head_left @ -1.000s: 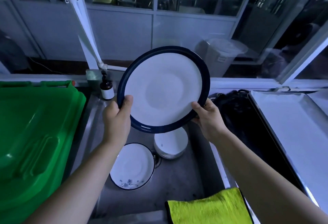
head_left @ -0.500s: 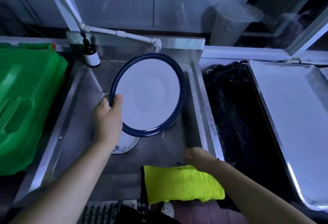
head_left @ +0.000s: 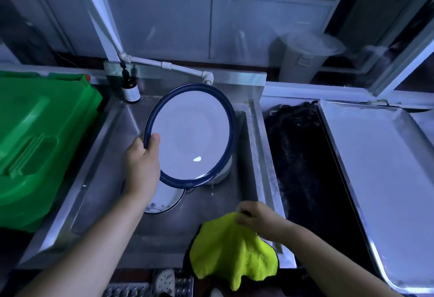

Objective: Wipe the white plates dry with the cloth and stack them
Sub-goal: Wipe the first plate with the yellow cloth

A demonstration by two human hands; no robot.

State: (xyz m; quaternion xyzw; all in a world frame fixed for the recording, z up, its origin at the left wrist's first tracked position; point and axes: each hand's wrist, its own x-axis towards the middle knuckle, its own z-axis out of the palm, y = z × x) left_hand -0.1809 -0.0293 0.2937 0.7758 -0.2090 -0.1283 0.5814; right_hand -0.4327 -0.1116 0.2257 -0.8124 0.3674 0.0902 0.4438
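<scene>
- Head view: my left hand [head_left: 142, 167] grips the blue-rimmed plate [head_left: 191, 134] by its left edge, thumb over the rim, fingers behind, holding it tilted above the steel sink [head_left: 98, 155] with its white face toward me.
- My right hand [head_left: 257, 218] is closed on the yellow cloth [head_left: 231, 252], pinching it at the top so it hangs in soft folds over the sink's near edge.
- The plate lies up and to the left of the cloth hand, with a clear gap between them; I judge the next move is to carry the cloth up and left onto the plate's face, so the right hand does the travelling.
- The plate is smooth and glossy, with one bright glint low on its face; the cloth looks fluffy and limp.
- Below the held plate, a flower-patterned plate [head_left: 164, 199] lies flat in the sink, and a stack of white dishes [head_left: 222, 173] sits just behind it, mostly hidden.
</scene>
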